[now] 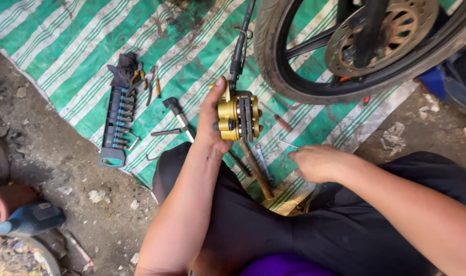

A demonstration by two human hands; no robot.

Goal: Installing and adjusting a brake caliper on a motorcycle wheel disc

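Note:
My left hand (212,120) grips a gold brake caliper (237,116) with dark pads showing in its slot, held up over my knee. A black hose (240,43) runs from the caliper's top toward the motorcycle wheel (274,61). Lower down over the mat, my right hand (317,162) pinches a thin metal pin (288,143) between its fingertips. The wheel with its brake disc (396,30) stands at the top right, just beyond the caliper.
A green and white striped mat (79,56) covers the dirt ground. On it lie a socket rail (116,125), pliers (141,76), a ratchet handle (179,117) and rusty rods (258,171). A blue bottle (33,219) lies at the lower left.

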